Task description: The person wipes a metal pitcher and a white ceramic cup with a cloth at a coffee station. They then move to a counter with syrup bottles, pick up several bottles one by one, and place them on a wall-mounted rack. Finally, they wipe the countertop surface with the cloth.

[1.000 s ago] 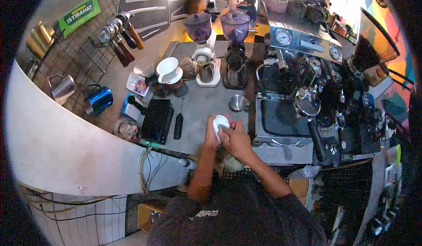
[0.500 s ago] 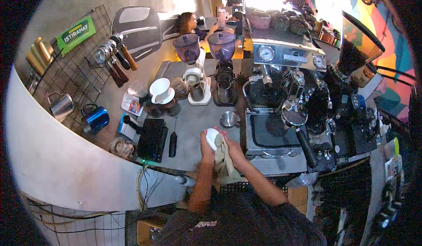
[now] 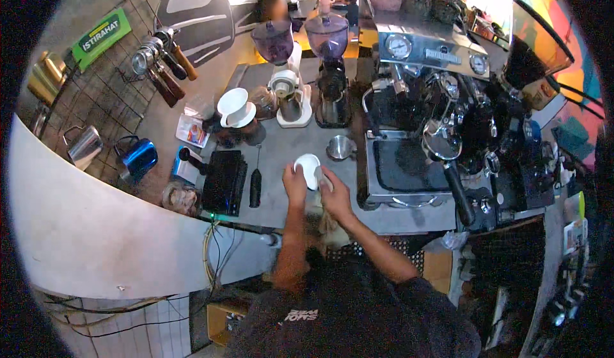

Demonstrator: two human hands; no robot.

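Note:
Over the middle of the counter, my left hand [image 3: 295, 185] grips the near-left side of a small white cup [image 3: 309, 166]. Its round opening faces up toward me. On the cup's right side, my right hand [image 3: 336, 195] is closed around a beige cloth [image 3: 329, 230] that hangs down below the fingers and looks blurred. Part of the cup's wall is hidden by the fingers. Just beyond the hands stands a small steel pitcher [image 3: 340, 147]. A black-handled milk frother [image 3: 256, 187] lies on the counter left of my left hand.
On the right is an espresso machine [image 3: 441, 57] with a drip tray [image 3: 409, 166] and a portafilter [image 3: 455, 188]. Two grinders [image 3: 293, 99] stand at the back, beside a white dripper [image 3: 234, 106]. A black scale [image 3: 224, 182] sits left. Portafilters [image 3: 163, 70] hang on a wire rack.
Both hands have moved slightly forward, and the cup has turned so its opening shows more. The cloth has dropped away from the cup's front. The view has tilted a little.

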